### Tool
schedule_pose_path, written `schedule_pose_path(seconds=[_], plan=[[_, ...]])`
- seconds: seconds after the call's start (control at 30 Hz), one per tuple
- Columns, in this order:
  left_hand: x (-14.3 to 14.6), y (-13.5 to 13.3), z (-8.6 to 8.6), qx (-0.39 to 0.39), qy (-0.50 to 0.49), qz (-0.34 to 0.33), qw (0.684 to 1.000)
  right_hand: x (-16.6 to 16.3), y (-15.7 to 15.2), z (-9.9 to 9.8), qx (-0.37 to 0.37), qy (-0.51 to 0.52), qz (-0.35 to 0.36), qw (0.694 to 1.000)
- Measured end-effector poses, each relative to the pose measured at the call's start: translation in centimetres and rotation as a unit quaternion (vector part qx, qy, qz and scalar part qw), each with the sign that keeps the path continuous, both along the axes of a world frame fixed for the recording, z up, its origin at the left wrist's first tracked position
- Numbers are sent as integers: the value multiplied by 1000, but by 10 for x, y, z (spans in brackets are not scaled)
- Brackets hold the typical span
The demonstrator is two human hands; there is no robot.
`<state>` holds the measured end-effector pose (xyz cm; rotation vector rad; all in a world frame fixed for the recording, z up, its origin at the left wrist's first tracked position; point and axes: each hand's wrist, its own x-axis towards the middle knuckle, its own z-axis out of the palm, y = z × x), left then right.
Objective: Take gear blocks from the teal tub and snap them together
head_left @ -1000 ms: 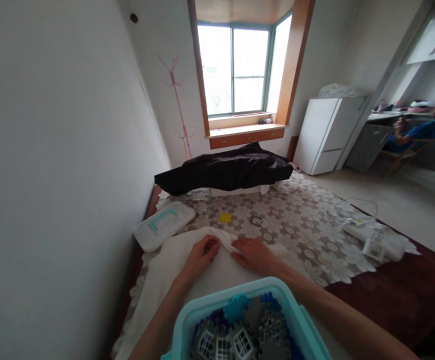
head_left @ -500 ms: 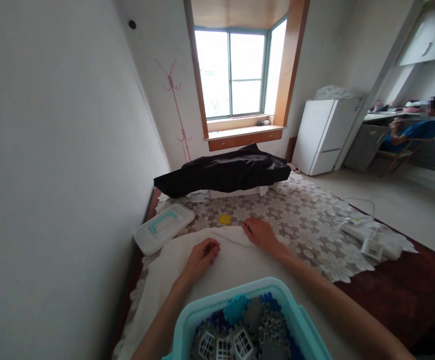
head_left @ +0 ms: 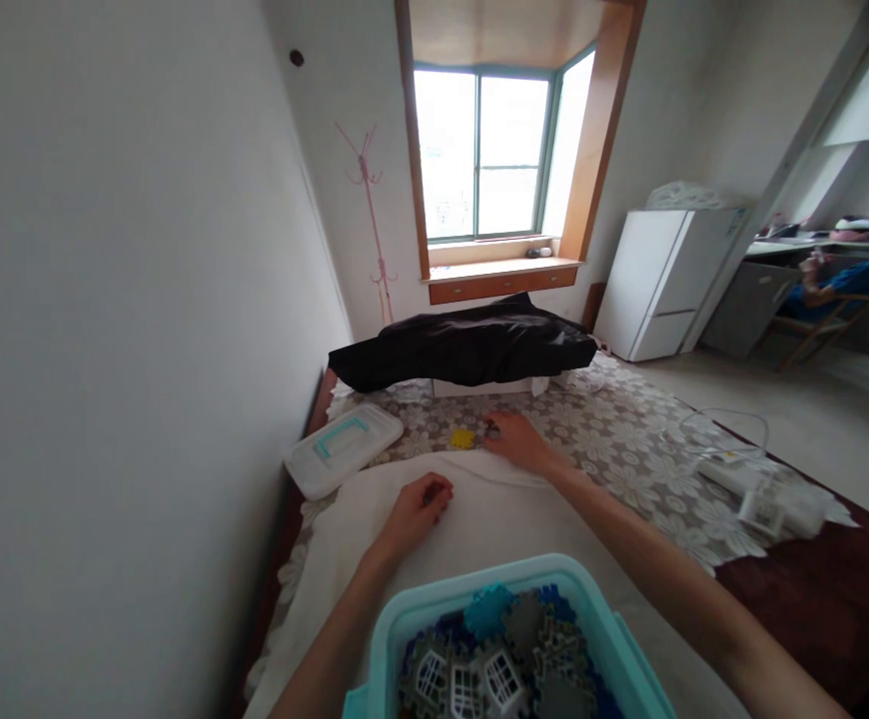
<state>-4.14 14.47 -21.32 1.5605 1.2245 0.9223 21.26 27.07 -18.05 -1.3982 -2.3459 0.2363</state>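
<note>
My right hand (head_left: 518,441) is over the far edge of the white cloth (head_left: 479,539), its fingers bent and parted. Just left of its fingertips, apart from them, a yellow notched plastic piece (head_left: 462,438) lies flat on the flowered lace tablecloth (head_left: 591,429). My left hand (head_left: 418,509) is low over the white cloth, fingers curled in; nothing shows in them. Close in front of me stands a turquoise bin (head_left: 394,624) holding grey and blue notched interlocking pieces (head_left: 528,619) and several white lattice window pieces (head_left: 465,689).
A white lid with a turquoise handle (head_left: 345,449) lies at the left, near the wall. Black sheeting (head_left: 471,345) covers something at the back. A white device with a cable (head_left: 768,499) sits at the right. Beyond the fridge (head_left: 666,280), a person in blue (head_left: 846,280) sits.
My right hand has lifted and reached slightly forward, its fingers parting beside the yellow piece. My left hand stays curled near the same spot. The view has turned slightly left.
</note>
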Motion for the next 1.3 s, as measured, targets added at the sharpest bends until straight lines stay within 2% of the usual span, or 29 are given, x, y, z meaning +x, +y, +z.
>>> schedule_pose_path(seconds=[0.07,0.2,0.37,0.43,0.53,0.6,0.67,0.77,0.87,0.97,1.03,1.1,1.23,1.3], plan=[[0,0,0,-3,-4,0,1000,-24,5,0,-13,34,18,999],[0,0,-3,0,-12,10,1000,-62,6,-10,-32,9,22,999],[0,-1,-2,-3,-18,11,1000,-65,1,-19,-34,42,29,998],[1,-1,-1,-5,-20,13,1000,-59,1,-11,-44,78,29,996],[0,-1,-1,-8,-24,12,1000,-47,-9,17,-53,177,28,982],[0,-1,-1,-5,-22,8,1000,-36,-33,44,-70,238,72,966],[0,0,-2,5,-18,4,1000,-23,-73,72,-89,255,170,948],[0,-1,-2,22,-21,-5,1000,-4,-145,105,-102,180,258,944],[1,-2,0,17,-30,2,999,10,-205,117,-128,126,314,932],[1,-3,1,6,-28,7,1000,20,-234,111,-113,124,349,922],[1,-2,1,1,-24,7,1000,28,-234,102,-99,152,355,917],[1,-2,1,-2,-23,9,1000,39,-217,90,-89,182,324,924],[0,-1,2,1,-23,10,1000,60,-142,48,-48,196,134,970],[0,0,1,5,-20,13,1000,70,-99,22,-31,155,17,987]])
